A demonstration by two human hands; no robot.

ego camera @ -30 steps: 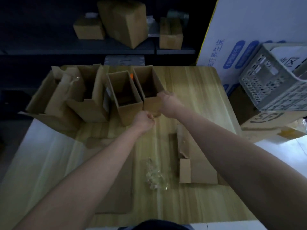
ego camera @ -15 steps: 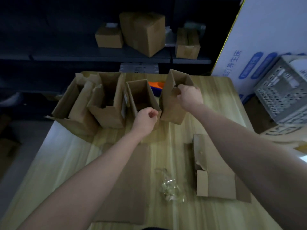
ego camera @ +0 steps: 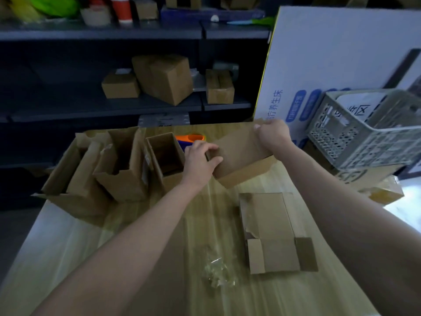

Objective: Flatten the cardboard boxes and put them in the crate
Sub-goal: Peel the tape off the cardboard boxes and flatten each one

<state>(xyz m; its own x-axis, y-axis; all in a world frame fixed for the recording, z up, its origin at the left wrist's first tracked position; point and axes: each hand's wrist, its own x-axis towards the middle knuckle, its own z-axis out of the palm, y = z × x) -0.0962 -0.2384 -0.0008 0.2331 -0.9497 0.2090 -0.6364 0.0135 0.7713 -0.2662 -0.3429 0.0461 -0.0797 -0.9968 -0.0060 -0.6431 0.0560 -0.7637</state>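
1. Two hands hold one cardboard box (ego camera: 241, 153) between them over the far part of the table (ego camera: 68, 242).
2. The left hand (ego camera: 200, 161) grips the box's nearer, lower end, with its fingers curled round that end.
3. The right hand (ego camera: 273, 135) pinches the farther, higher end, its fingers folded over the top edge.
4. The box lies on its side. Its long axis runs from the left hand up and away to the right hand, so it tilts upward to the right.
5. Whether its lower edge touches the table cannot be told.
6. The grey crate (ego camera: 364, 142) sits to the right of the table, just beyond the right hand, apart from the box.
7. Three open boxes (ego camera: 123, 169) stand upright on the table to the left of the left hand, the closest just beside it.
8. An orange and blue object (ego camera: 191, 138) shows behind the left hand.
9. Nearer the person, a piece of flattened cardboard (ego camera: 271, 233) lies flat on the table, with crumpled clear plastic (ego camera: 216, 270) to its left.
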